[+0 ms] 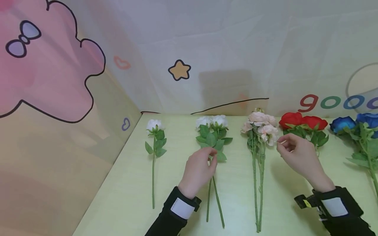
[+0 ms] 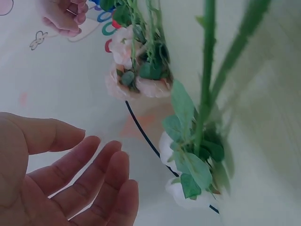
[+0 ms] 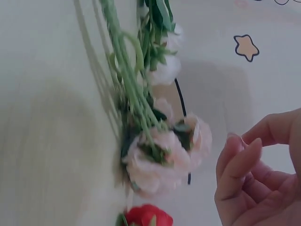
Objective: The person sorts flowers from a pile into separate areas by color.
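Observation:
My left hand hovers over the stems of two white roses that cross on the table. Its fingers, in the left wrist view, are loosely bent with nothing between them. To the right, my right hand is raised between a bunch of pale pink flowers and the red roses. In the right wrist view the fingers are loosely curled, thumb near the fingertips, and hold nothing. Part of the red roses' leaves and stems is hidden behind that hand.
A single white rose lies at the left of the pale table. Blue roses lie at the far right. Behind the flowers stands a printed backdrop, and another patterned side wall rises on the left.

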### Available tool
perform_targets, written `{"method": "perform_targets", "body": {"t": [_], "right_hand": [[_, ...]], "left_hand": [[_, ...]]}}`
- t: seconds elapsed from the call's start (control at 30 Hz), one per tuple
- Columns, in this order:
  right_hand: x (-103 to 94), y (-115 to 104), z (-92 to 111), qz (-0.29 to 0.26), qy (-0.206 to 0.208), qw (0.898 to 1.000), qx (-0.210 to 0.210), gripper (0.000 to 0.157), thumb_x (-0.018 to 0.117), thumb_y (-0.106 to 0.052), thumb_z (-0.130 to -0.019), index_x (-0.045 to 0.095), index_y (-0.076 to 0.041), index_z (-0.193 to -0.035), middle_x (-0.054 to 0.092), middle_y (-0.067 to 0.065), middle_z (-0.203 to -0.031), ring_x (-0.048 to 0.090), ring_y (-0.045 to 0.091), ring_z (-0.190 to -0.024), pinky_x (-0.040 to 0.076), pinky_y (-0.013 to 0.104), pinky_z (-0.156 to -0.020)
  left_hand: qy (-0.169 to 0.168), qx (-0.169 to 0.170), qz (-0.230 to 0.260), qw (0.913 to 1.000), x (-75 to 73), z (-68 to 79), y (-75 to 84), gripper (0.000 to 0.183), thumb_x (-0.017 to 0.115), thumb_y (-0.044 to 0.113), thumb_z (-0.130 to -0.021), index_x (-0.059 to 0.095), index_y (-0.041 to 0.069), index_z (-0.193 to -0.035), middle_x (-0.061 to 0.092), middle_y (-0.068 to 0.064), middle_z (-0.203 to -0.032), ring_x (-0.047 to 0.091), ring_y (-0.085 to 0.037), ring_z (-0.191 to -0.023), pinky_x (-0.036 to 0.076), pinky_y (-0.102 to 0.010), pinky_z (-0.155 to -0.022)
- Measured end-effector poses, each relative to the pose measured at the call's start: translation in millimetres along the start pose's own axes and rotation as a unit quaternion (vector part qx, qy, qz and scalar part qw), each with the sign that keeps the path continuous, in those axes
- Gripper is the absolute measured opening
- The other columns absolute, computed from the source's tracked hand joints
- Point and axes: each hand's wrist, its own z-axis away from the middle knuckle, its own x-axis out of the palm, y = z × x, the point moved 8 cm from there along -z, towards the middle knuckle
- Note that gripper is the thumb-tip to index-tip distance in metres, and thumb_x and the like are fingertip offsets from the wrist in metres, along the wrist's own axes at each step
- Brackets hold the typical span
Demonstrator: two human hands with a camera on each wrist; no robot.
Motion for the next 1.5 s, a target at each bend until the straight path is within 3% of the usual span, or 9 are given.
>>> {"method": "perform_targets", "body": {"t": [0.23,0.5,0.77,0.93,1.13,1.37,1.5], "right_hand": [[28.6,-17,-1,-0.057,-0.026,0.998,-0.020,0.015,0.063,-0.008,-0.094,0.065,0.003,-0.104,0.069,0.012,-0.081,0.053,0.001,-0.066,0.045,0.022,-0.055],[54.6,-36,0,-0.109,-0.063,0.992,-0.013,0.018,0.063,-0.009,-0.096,0.066,0.003,-0.109,0.071,0.012,-0.087,0.056,0.004,-0.070,0.047,0.020,-0.062],[81.5,-71,1,-0.208,-0.106,0.972,-0.003,0.016,0.060,-0.004,-0.095,0.063,0.006,-0.108,0.071,0.018,-0.085,0.063,0.006,-0.063,0.048,0.024,-0.056],[94.4,-94,2,-0.242,-0.123,0.962,-0.008,0.016,0.060,-0.004,-0.096,0.063,0.003,-0.110,0.070,0.013,-0.083,0.063,0.005,-0.064,0.048,0.025,-0.057],[112.0,-117,1,-0.308,-0.151,0.939,0.011,0.022,0.057,-0.003,-0.095,0.060,0.006,-0.116,0.066,0.006,-0.082,0.061,0.007,-0.063,0.048,0.024,-0.057],[140.6,-134,8,-0.352,-0.180,0.918,0.029,0.022,0.057,-0.002,-0.095,0.060,0.006,-0.116,0.065,0.002,-0.080,0.060,0.006,-0.063,0.049,0.023,-0.058],[154.3,-137,13,-0.360,-0.196,0.911,0.044,0.022,0.057,-0.002,-0.095,0.060,0.005,-0.115,0.066,0.000,-0.080,0.062,0.010,-0.065,0.048,0.022,-0.059]], "left_hand": [[0.027,-0.027,-0.070,0.9969,-3.4,7.1,-21.2,0.014,0.066,0.014,-0.095,0.073,0.007,-0.106,0.075,-0.009,-0.097,0.071,-0.025,-0.082,0.055,-0.033,-0.065],[0.019,-0.060,-0.096,0.9934,-7.5,15.7,-44.5,0.013,0.068,0.015,-0.093,0.072,0.007,-0.103,0.072,-0.008,-0.089,0.068,-0.025,-0.075,0.052,-0.032,-0.060],[0.005,-0.107,-0.137,0.9848,-24.1,26.4,-76.0,0.013,0.070,0.014,-0.091,0.070,0.005,-0.100,0.069,-0.008,-0.081,0.065,-0.023,-0.068,0.049,-0.032,-0.055],[-0.015,-0.148,-0.160,0.9759,-40.7,33.3,-102.8,0.019,0.070,0.015,-0.091,0.067,0.002,-0.105,0.072,-0.013,-0.083,0.067,-0.028,-0.067,0.051,-0.037,-0.054],[-0.024,-0.197,-0.168,0.9655,-56.0,42.8,-135.0,0.025,0.071,0.017,-0.090,0.065,0.000,-0.108,0.074,-0.018,-0.088,0.069,-0.036,-0.068,0.053,-0.044,-0.053],[-0.047,-0.253,-0.154,0.9539,-60.6,54.3,-165.4,0.037,0.071,0.017,-0.091,0.059,-0.006,-0.116,0.070,-0.023,-0.101,0.070,-0.043,-0.083,0.057,-0.051,-0.066],[-0.063,-0.273,-0.143,0.9492,-59.5,58.0,-178.5,0.041,0.069,0.018,-0.091,0.054,-0.008,-0.120,0.068,-0.025,-0.100,0.069,-0.042,-0.083,0.055,-0.050,-0.064]]}}
